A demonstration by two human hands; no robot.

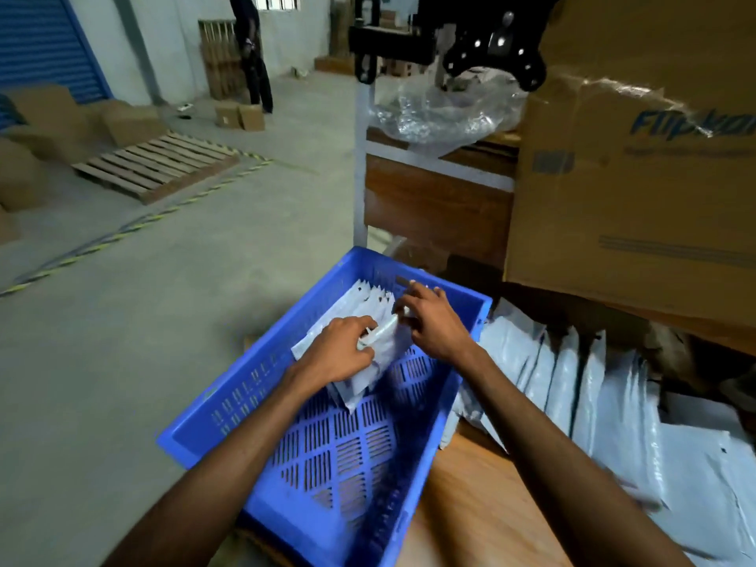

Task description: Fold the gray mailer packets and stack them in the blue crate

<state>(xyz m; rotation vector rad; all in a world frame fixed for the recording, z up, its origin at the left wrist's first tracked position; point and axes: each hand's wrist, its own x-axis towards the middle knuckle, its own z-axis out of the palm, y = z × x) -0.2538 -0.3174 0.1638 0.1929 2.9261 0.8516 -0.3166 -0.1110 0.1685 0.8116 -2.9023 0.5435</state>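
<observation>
gray mailer packets [370, 304] stacked at far end of blue crate [229, 407]. left hand [345, 347] grips a folded packet [378, 354] on the stack, right hand [429, 319] fingers curled on its top edge (blurry). unfolded mailers [593, 386] lie right on worktop [470, 497].

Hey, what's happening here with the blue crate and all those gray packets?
A person is packing folded gray mailer packets into a blue crate on a wooden table. The left hand grips a folded packet inside the crate, while the right hand reaches to the row of packets already stacked at the far end. More unfolded mailers lie on the table to the right, below a Flipkart carton.
</observation>
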